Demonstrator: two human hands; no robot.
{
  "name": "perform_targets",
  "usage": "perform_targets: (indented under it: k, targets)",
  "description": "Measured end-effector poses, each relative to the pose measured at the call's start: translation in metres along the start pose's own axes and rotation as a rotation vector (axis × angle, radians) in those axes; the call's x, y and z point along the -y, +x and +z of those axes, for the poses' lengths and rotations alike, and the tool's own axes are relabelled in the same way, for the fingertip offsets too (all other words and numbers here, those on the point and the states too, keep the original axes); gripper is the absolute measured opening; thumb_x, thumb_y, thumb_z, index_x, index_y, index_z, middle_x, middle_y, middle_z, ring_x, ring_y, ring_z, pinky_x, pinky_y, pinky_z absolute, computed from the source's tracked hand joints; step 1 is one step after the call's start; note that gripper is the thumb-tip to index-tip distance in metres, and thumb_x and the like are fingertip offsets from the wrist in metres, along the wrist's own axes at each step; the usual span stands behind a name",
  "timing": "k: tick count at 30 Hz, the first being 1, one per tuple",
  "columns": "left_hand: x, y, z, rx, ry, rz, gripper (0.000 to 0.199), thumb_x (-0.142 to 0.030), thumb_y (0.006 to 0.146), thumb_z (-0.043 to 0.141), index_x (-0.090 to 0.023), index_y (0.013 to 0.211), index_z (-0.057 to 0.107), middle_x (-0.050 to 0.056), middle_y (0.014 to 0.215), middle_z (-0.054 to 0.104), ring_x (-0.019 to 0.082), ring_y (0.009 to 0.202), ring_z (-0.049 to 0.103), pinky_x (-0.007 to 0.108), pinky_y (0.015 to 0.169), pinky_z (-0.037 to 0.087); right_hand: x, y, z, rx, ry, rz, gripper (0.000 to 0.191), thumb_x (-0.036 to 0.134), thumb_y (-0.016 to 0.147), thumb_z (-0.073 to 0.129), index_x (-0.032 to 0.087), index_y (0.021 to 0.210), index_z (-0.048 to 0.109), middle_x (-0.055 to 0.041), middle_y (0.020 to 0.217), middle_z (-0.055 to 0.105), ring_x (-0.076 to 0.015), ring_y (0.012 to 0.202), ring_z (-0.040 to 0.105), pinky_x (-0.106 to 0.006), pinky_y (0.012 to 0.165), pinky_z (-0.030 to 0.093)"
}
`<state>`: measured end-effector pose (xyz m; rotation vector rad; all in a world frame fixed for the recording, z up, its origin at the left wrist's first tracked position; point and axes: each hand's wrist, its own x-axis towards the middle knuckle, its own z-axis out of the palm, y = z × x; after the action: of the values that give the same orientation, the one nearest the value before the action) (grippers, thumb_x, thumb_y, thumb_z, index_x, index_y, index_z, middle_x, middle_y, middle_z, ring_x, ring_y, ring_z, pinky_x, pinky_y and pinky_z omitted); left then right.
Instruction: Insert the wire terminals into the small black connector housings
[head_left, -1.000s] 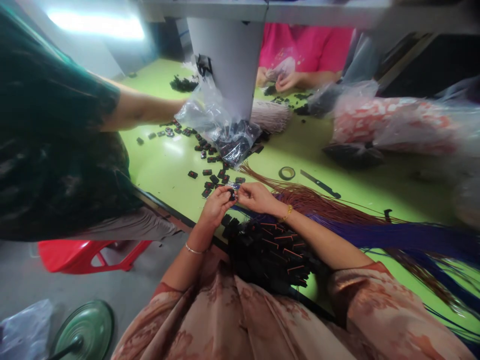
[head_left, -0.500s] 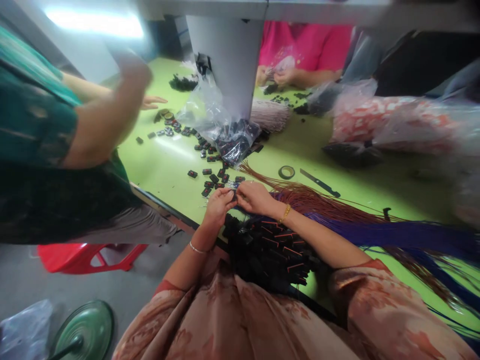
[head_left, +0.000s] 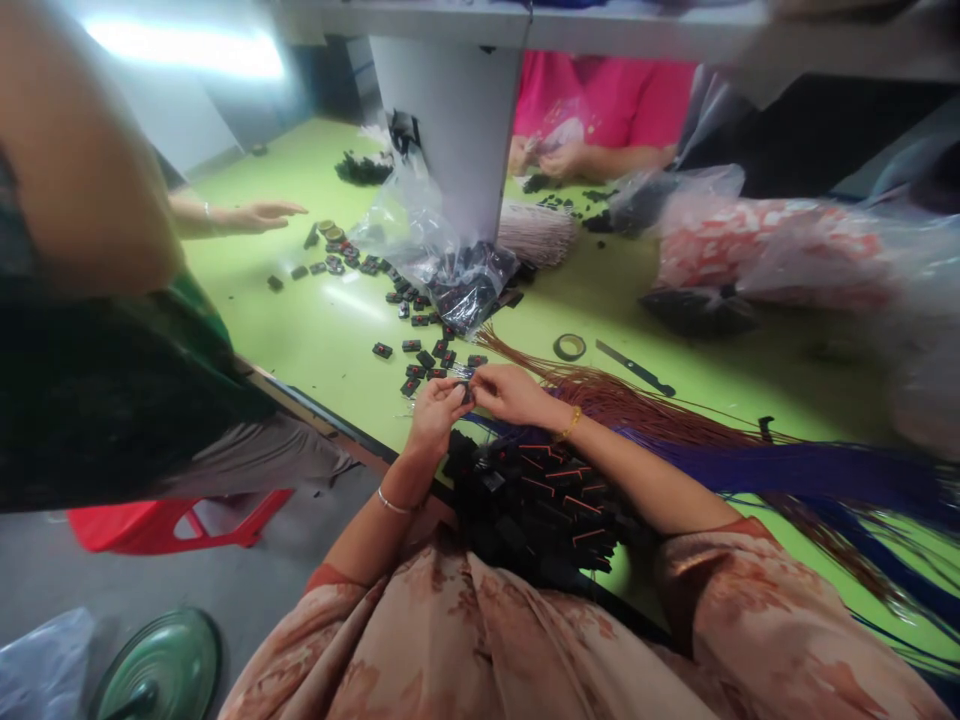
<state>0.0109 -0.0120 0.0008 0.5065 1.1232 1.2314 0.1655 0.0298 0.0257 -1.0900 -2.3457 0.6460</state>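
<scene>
My left hand (head_left: 433, 418) pinches a small black plastic block (head_left: 466, 393) between thumb and fingers. Against it, from the right, comes my right hand (head_left: 511, 395), its fingers closed together; whatever they grip is hidden. Loose black blocks with red marks (head_left: 412, 371) lie just beyond both hands. A thick bundle of brown wires (head_left: 600, 390) and blue wires (head_left: 750, 463) runs off to the right under my right forearm. Close to my body is a heap of black parts (head_left: 517, 510) with orange strips.
Beyond the hands, a clear plastic bag of black parts (head_left: 472, 290) rests by a white post (head_left: 457, 140). A tape roll (head_left: 569, 347) and a knife (head_left: 636, 368) lie to the right. A co-worker's hand (head_left: 262, 215) reaches over the green table (head_left: 285, 325); another person sits opposite.
The co-worker at the left has shifted, the near arm moving left and the far hand drawing back left. My hands stay together around the block, nearly unmoved.
</scene>
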Motion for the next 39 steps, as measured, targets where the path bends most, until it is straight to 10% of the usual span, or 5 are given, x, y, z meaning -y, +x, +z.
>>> perform_targets:
  k: [7, 15, 28, 39]
  targets:
    - [-0.002, 0.0, -0.002, 0.033, 0.015, -0.014, 0.027, -0.02, 0.068, 0.077, -0.014, 0.084, 0.056, 0.002, 0.074, 0.063, 0.013, 0.069, 0.065, 0.035, 0.079, 0.054, -0.045, 0.032, -0.023, -0.01, -0.38, 0.395, 0.022, 0.03, 0.085, 0.049, 0.016, 0.089, 0.066, -0.0111, 0.092, 0.067, -0.0197, 0.076, 0.055, -0.028, 0.064, 0.033]
    - [-0.004, -0.001, -0.001, 0.061, 0.019, -0.014, 0.031, -0.023, 0.065, 0.078, -0.014, 0.085, 0.056, 0.001, 0.074, 0.063, 0.012, 0.068, 0.064, 0.033, 0.079, 0.054, -0.046, 0.029, -0.028, 0.066, -0.524, 0.411, 0.024, 0.024, 0.087, 0.044, 0.013, 0.098, 0.062, -0.0161, 0.094, 0.067, -0.0232, 0.075, 0.057, -0.031, 0.063, 0.032]
    - [-0.008, -0.004, 0.009, 0.111, -0.059, -0.015, 0.025, -0.019, 0.07, 0.073, -0.016, 0.088, 0.055, 0.001, 0.079, 0.063, 0.011, 0.074, 0.063, 0.036, 0.087, 0.052, -0.011, 0.032, -0.027, -0.152, 0.316, 0.15, 0.017, 0.029, 0.079, 0.051, 0.016, 0.072, 0.058, 0.0022, 0.063, 0.052, -0.0095, 0.058, 0.041, -0.022, 0.057, 0.032]
    - [-0.006, 0.0, 0.01, 0.15, -0.179, -0.053, 0.019, -0.012, 0.074, 0.067, -0.015, 0.088, 0.055, 0.003, 0.088, 0.062, 0.012, 0.083, 0.062, 0.037, 0.096, 0.047, -0.003, -0.002, -0.011, -0.129, 0.368, 0.126, 0.011, 0.025, 0.073, 0.055, 0.016, 0.066, 0.056, 0.0073, 0.055, 0.035, -0.0069, 0.053, 0.03, -0.021, 0.052, 0.025]
